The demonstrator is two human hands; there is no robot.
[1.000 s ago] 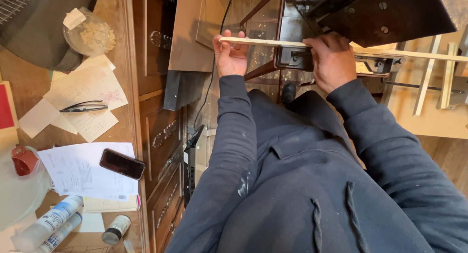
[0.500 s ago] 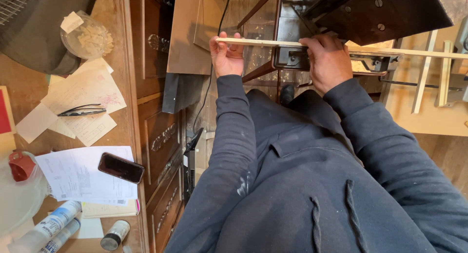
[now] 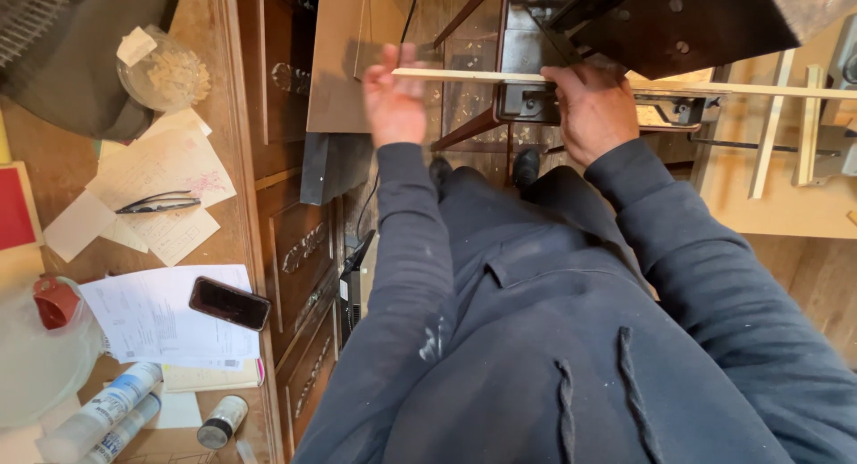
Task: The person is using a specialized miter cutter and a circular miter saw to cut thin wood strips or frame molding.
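A thin wooden strip (image 3: 482,75) lies level across the dark machine's (image 3: 625,26) bed at twelve o'clock. The left hand (image 3: 395,102) pinches its free end; the right hand (image 3: 594,107) presses it down, fingers curled over it. It looks like a lining-up step, calling for steady, even feed. A phone (image 3: 228,302) rests at nine o'clock.

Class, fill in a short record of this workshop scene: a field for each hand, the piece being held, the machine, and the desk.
Left hand: grips the strip's left end
Right hand: holds the strip by the machine
Strip: thin, pale wood, lying level
Machine: dark metal, above the strip
Desk: papers, black phone, glasses
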